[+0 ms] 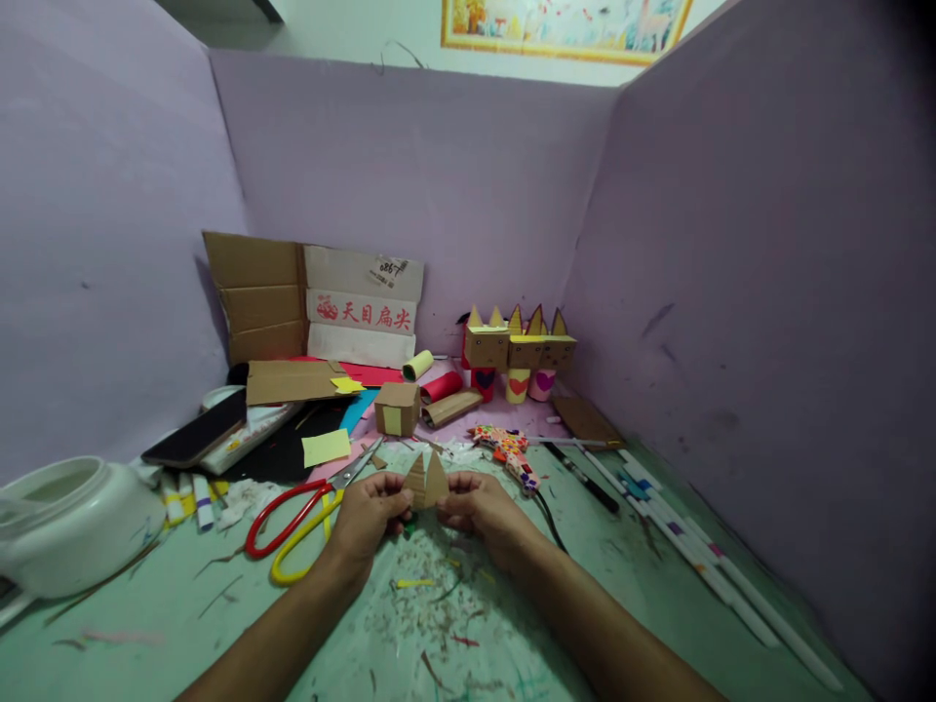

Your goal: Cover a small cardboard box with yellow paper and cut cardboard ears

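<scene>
My left hand [370,515] and my right hand [479,509] meet over the middle of the green table [182,624]. Together they pinch small triangular cardboard pieces [426,481], held upright between the fingertips of both hands. Both hands are closed on these pieces. Just left of my left hand lie scissors with red and yellow handles [296,526]. A patterned glue gun [510,452] lies just beyond my right hand.
A small cardboard cube [397,407] and three cardboard box figures with pointed ears [521,351] stand farther back. A phone [196,430], white jar [69,522], paper sheets, flattened cardboard [314,297], and white sticks [687,546] at right surround the spot. Purple walls enclose three sides.
</scene>
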### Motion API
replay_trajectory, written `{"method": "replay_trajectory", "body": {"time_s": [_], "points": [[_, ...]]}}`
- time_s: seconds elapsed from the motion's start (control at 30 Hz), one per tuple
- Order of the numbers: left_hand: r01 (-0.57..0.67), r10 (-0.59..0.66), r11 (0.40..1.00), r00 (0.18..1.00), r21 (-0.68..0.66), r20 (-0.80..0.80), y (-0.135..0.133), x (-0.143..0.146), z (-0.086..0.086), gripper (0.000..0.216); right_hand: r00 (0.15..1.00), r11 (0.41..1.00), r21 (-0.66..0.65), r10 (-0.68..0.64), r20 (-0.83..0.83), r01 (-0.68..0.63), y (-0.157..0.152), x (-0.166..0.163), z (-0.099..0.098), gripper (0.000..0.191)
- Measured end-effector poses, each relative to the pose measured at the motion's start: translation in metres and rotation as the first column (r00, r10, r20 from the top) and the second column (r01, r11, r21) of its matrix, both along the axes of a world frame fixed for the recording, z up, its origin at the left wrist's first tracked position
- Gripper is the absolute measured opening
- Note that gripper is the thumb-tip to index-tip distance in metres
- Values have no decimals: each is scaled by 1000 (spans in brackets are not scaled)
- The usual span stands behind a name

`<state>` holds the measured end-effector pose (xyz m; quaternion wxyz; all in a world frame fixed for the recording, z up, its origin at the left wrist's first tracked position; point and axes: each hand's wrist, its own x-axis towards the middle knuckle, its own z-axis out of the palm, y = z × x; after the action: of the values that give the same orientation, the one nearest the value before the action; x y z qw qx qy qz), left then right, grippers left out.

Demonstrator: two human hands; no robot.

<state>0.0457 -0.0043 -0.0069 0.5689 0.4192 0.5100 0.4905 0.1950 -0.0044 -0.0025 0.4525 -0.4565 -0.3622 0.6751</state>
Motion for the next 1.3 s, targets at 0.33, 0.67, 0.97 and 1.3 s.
{"method": "replay_trajectory", "body": {"time_s": [0.33,0.67,0.97,1.3], "points": [[-15,15,1000,1000,-6,20,-2,2,4,18,1000,1000,-25,-4,2,4,0,2,-2,15],[-29,28,1000,999,10,26,-2,1,0,18,1000,1000,-27,-14,21,15,-1,3,-2,12],[-36,35,999,999,2,29,-2,2,2,15,1000,1000,-22,-15,26,16,-1,3,-2,9],[-41,41,999,999,-6,33,-2,2,2,15,994,997,-22,-67,85,69,-2,1,1,9]]}}
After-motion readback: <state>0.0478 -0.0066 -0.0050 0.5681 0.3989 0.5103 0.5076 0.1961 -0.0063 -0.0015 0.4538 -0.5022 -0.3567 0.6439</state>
